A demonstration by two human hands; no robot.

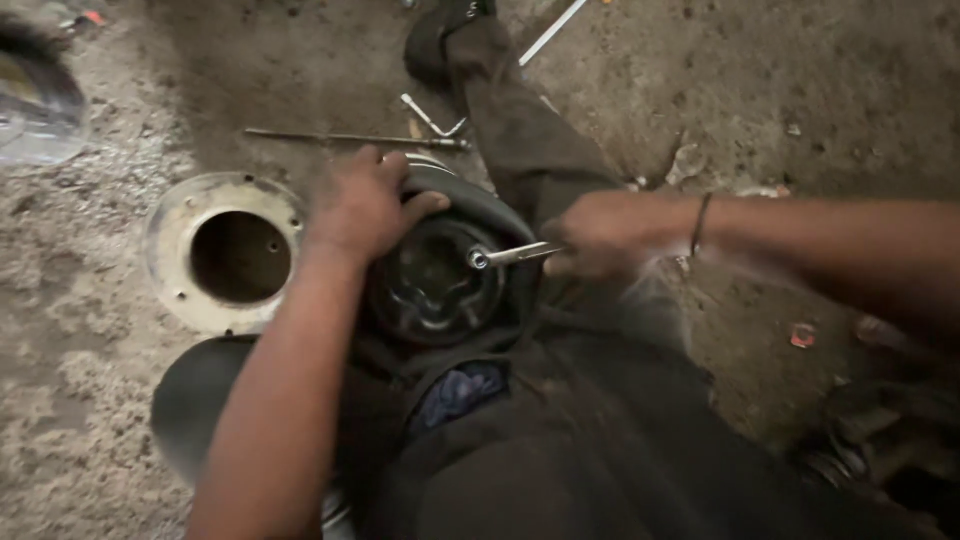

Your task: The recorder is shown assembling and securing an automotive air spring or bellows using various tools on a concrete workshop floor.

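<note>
Fingers of the right hand (600,235) wrap the wrench (515,254), shaft pointing left onto the small wheel (440,280); the left hand (365,205) clamps its tyre rim.

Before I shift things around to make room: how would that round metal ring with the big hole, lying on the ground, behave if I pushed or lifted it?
The metal ring looks like thick, rigid plate, so it would probably stay stiff and feel heavy for its size. It lies flat on gritty ground, so a push would likely make it scrape rather than roll. Stood on edge, it might roll.
</note>
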